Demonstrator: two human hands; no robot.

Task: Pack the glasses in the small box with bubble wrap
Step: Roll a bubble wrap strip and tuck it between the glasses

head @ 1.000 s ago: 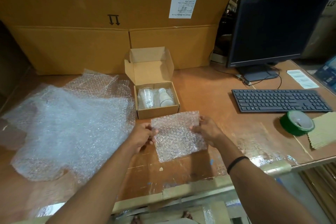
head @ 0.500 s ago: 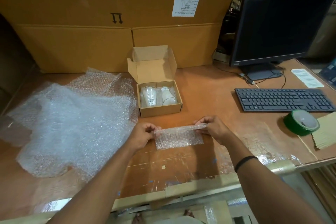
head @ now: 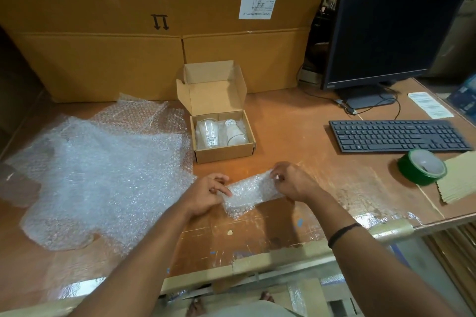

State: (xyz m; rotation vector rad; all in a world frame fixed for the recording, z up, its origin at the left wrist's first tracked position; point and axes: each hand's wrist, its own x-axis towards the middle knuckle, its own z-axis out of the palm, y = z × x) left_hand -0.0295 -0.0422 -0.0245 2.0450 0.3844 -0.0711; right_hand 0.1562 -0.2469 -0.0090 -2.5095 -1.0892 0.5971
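Observation:
A small cardboard box [head: 224, 156] stands open on the table, lid flap raised behind it. Two clear glasses lie side by side inside: the left glass [head: 208, 134] and the right glass [head: 235, 132], with bubble wrap around them. In front of the box I hold a small piece of bubble wrap [head: 251, 192], folded into a narrow strip just above the tabletop. My left hand [head: 206, 194] pinches its left end. My right hand [head: 292, 183] grips its right end.
A big loose sheet of bubble wrap [head: 98, 175] covers the table's left side. Large cartons [head: 159, 33] wall off the back. At right are a monitor [head: 386, 36], a keyboard [head: 399, 135], a green tape roll [head: 422, 166] and a brown pad [head: 461, 180].
The small bubble wrap piece was a flat square; my hands have folded it over into a narrow strip and drawn slightly closer together. The box and glasses have not moved.

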